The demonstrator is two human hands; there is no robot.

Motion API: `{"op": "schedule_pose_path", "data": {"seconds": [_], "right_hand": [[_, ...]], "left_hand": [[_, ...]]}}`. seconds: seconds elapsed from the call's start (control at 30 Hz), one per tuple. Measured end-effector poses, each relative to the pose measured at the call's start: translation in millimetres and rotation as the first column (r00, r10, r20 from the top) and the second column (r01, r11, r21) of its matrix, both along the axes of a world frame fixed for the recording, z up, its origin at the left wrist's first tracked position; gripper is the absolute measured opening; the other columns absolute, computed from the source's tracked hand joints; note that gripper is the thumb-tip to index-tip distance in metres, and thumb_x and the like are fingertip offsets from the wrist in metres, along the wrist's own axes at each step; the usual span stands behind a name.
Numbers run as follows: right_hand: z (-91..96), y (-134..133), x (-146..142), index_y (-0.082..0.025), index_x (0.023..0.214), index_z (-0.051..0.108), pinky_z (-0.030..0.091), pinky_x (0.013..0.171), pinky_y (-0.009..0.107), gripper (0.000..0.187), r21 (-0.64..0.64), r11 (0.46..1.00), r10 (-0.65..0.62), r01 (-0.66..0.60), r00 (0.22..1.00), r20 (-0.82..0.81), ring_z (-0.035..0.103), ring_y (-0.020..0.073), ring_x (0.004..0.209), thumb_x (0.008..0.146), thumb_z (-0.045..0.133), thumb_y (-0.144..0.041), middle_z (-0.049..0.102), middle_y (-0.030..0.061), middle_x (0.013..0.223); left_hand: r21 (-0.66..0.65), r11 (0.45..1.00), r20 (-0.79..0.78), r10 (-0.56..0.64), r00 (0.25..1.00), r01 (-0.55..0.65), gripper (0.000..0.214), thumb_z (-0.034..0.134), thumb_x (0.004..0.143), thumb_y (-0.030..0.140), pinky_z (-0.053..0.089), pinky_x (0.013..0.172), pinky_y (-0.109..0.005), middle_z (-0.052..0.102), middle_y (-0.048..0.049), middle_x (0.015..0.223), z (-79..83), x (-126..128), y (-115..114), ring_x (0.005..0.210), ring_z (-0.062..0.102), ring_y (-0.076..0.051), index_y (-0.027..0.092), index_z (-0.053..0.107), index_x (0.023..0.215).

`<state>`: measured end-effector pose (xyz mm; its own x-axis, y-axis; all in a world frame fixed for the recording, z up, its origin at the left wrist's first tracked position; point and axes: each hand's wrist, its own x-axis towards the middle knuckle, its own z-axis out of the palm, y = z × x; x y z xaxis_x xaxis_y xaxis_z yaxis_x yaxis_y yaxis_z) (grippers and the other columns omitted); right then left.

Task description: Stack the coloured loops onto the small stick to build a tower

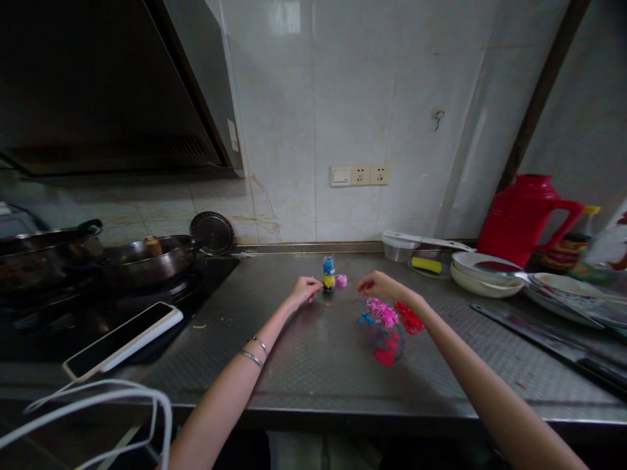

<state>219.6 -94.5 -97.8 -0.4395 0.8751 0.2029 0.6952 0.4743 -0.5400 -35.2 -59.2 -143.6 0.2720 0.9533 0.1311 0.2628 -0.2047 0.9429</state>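
A small clear jar with blue, yellow and dark layers of small bits stands upright on the metal counter. My left hand is at the jar's left side, its fingers closed and their tips at or very near the glass; what they pinch, if anything, I cannot make out. To the jar's right sits a small pink object. My right hand hovers with bent, closed fingers above a heap of pink bands; its fingertips show no clear object. Red bands and a blue piece lie beside this heap.
A clear bag with red print lies nearer the front edge. Pans and a phone on a white block are at left. Stacked bowls, a long dark-handled utensil and a red thermos jug stand right.
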Motion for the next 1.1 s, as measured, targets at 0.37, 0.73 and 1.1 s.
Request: {"op": "schedule_pose_path", "data": {"seconds": [0.37, 0.73, 1.1], "right_hand": [[-22.6, -38.0, 5.0, -0.018, 0.091, 0.067, 0.041, 0.057, 0.019, 0.036, -0.105, 0.994, 0.002, 0.026, 0.967, 0.253, 0.058, 0.0147, 0.067, 0.056, 0.057, -0.018, 0.067, 0.0029, 0.081], [-24.0, -32.1, -2.7, -0.017, 0.076, 0.069, 0.037, 0.054, 0.017, 0.029, -0.072, 0.997, 0.015, 0.01, 0.94, 0.341, 0.055, 0.0116, 0.06, 0.059, 0.046, -0.009, 0.066, 0.0019, 0.069], [-23.7, -27.7, -6.2, -0.016, 0.083, 0.07, 0.034, 0.047, 0.017, 0.037, -0.099, 0.992, -0.05, 0.078, 0.965, 0.258, 0.049, 0.0091, 0.049, 0.058, 0.042, -0.012, 0.063, -0.0003, 0.06]], "left_hand": [[-0.017, 1.0, -0.096, -0.015, 0.995, 0.013, 0.022, 0.056, 0.073, 0.028, 0.029, 0.035, -0.016, 0.049, 0.0033, 0.045, -7.6, -1.1, 0.8, 0.034, 0.039, -0.003, 0.008, 0.063, 0.077], [-0.051, 0.999, -0.089, -0.018, 0.996, 0.014, 0.019, 0.054, 0.073, 0.026, 0.028, 0.035, -0.016, 0.049, 0.0033, 0.046, -15.6, -6.4, 5.3, 0.033, 0.038, -0.003, 0.009, 0.062, 0.073], [-0.071, 0.997, -0.096, 0.001, 0.995, -0.008, 0.018, 0.053, 0.074, 0.024, 0.028, 0.035, -0.015, 0.05, 0.0032, 0.048, -15.2, -4.3, 0.5, 0.034, 0.038, -0.002, 0.009, 0.062, 0.074]]}}
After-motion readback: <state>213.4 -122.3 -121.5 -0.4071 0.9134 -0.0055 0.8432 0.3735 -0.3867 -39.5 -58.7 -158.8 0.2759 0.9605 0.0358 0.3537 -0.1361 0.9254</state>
